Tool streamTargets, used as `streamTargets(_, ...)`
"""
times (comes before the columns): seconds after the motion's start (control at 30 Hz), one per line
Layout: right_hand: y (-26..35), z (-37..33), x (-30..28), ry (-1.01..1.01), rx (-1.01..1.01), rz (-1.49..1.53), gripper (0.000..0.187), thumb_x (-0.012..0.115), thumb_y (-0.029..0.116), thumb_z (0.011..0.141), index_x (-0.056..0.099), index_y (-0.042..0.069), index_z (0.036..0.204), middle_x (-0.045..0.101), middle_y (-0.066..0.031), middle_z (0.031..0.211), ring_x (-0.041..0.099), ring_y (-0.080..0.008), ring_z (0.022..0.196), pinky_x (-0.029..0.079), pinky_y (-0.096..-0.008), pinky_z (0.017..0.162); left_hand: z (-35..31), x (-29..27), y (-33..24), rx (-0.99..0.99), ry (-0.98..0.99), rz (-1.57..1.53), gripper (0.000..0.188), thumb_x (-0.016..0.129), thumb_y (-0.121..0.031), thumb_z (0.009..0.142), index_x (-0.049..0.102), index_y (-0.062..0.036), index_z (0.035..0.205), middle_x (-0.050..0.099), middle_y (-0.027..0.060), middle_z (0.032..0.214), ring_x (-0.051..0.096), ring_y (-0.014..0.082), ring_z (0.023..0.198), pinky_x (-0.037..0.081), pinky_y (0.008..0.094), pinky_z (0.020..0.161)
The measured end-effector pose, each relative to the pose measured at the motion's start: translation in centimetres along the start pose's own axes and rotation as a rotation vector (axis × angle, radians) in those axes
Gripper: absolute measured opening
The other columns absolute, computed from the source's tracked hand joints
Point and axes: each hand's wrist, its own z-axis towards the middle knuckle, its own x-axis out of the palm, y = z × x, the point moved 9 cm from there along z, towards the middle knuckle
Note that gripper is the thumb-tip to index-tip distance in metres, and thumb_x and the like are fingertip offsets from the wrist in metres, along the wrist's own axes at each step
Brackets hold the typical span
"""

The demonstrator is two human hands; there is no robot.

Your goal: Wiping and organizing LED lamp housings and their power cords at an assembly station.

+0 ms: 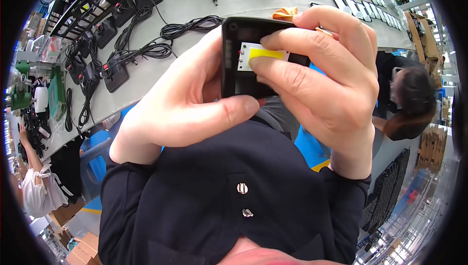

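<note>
Head view: black housing (239,77) holds a white-and-yellow plate (261,54).

Place: we are in an electronics assembly workshop | worktop (195,1): long and grey | on it: rows of black housings (114,75) with coiled cables (190,25) | beyond its far end: stacked cardboard boxes (431,150) | beside it: other workers

Black housing (243,77) between both hands
</note>
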Motion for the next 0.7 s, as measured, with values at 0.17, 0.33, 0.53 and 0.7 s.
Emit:
streamTargets(0.17, 0.5, -0.6, -0.2, -0.045, -0.062, -0.059, 0.029, 0.07, 0.014, 0.054, 0.073, 0.011, 0.082, 0.067, -0.0003, 0.09, 0.057, -0.0227, 0.092, 0.041, -0.0313, 0.079, -0.3, 0.3, 0.4, -0.096, -0.01, -0.029, 0.059, 0.062, -0.001, 0.075, 0.041, 0.0026, 0.13, 0.06, 0.013, 0.111, 0.064, 0.0201, 0.092, 0.053, 0.0317, 0.082)
streamTargets(0.33, 1.0, -0.6, -0.3, 0.017, -0.058, -0.089, 0.028, 0.069, 0.013, 0.055, 0.073, 0.009, 0.083, 0.065, -0.0019, 0.091, 0.054, -0.0222, 0.09, 0.041, -0.0304, 0.078, -0.6, 0.5, 0.6, -0.126, 0.009, -0.014, 0.058, 0.057, 0.001, 0.074, 0.041, 0.0026, 0.13, 0.06, 0.0126, 0.109, 0.063, 0.0195, 0.091, 0.053, 0.0316, 0.081)
streamTargets(0.53, 1.3, -0.6, 0.1, -0.007, -0.067, -0.084, 0.024, 0.07, 0.013, 0.058, 0.073, 0.009, 0.081, 0.064, -0.0013, 0.09, 0.053, -0.0217, 0.09, 0.04, -0.0311, 0.077, -0.6, 0.6, 0.8, -0.097, -0.015, -0.017, 0.059, 0.057, 0.0, 0.073, 0.041, 0.0033, 0.13, 0.06, 0.0119, 0.105, 0.063, 0.0193, 0.088, 0.051, 0.0307, 0.08)
streamTargets(0.7, 1.1, -0.5, 0.2, 0.107, -0.006, -0.079, 0.026, 0.07, 0.012, 0.056, 0.073, 0.009, 0.082, 0.063, -0.0012, 0.09, 0.053, -0.0226, 0.089, 0.042, -0.0319, 0.076, -0.6, 0.4, 1.3, -0.144, 0.002, -0.024, 0.059, 0.057, -0.001, 0.073, 0.041, 0.004, 0.13, 0.061, 0.0145, 0.105, 0.064, 0.0211, 0.088, 0.053, 0.0317, 0.078)
